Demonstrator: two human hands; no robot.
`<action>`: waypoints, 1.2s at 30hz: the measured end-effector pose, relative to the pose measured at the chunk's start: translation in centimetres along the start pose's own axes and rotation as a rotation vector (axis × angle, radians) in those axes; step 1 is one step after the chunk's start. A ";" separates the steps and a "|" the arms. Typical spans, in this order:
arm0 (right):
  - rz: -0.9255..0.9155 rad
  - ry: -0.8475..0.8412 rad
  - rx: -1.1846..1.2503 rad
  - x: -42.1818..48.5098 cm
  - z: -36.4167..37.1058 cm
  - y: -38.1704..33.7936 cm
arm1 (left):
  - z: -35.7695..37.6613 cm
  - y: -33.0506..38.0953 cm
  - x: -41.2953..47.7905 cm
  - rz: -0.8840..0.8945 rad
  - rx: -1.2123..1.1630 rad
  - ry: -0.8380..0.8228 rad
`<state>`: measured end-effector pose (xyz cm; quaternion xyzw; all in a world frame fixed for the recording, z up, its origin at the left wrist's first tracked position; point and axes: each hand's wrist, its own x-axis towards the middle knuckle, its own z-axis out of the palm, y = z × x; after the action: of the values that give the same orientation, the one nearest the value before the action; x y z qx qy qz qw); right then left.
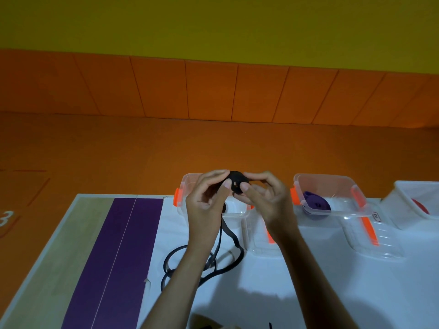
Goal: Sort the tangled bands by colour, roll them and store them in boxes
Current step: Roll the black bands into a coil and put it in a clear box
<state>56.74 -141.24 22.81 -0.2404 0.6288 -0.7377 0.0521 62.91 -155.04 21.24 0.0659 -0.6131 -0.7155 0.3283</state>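
The left hand (206,198) and right hand (268,198) each pinch the half-wound roll of black flat band (237,182) between thumb and curled fingers, above the clear orange-clipped plastic box (190,177) at the white tabletop (297,276)'s far edge, likely so its unrolled tail (221,243) feeds up freely.

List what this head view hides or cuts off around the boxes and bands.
All head view.
1. Inside of the left box: blocked by the left hand, right hand and the black roll they pinch.
2. The red item in the white container: cut by the right edge.
3. The loose black band: partly under the left forearm.
4. A dark bit at the bottom edge: cropped, unidentifiable.
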 end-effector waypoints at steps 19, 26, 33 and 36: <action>-0.062 0.105 -0.196 0.2 -0.7 -0.6 | 0.1 0.2 -0.4 0.039 0.019 -0.059; -0.105 0.081 -0.186 0.1 -0.7 -1.3 | -0.7 0.2 0.2 0.028 0.034 -0.127; -0.105 0.123 -0.200 0.0 -0.5 -0.9 | -0.8 0.1 -0.2 0.044 0.036 -0.074; -0.117 0.081 -0.222 -0.1 -0.5 -1.0 | -1.7 0.3 0.4 0.004 0.050 -0.143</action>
<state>56.84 -140.53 23.64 -0.2510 0.6931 -0.6743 -0.0433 63.54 -156.66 21.23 0.0215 -0.6527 -0.7022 0.2835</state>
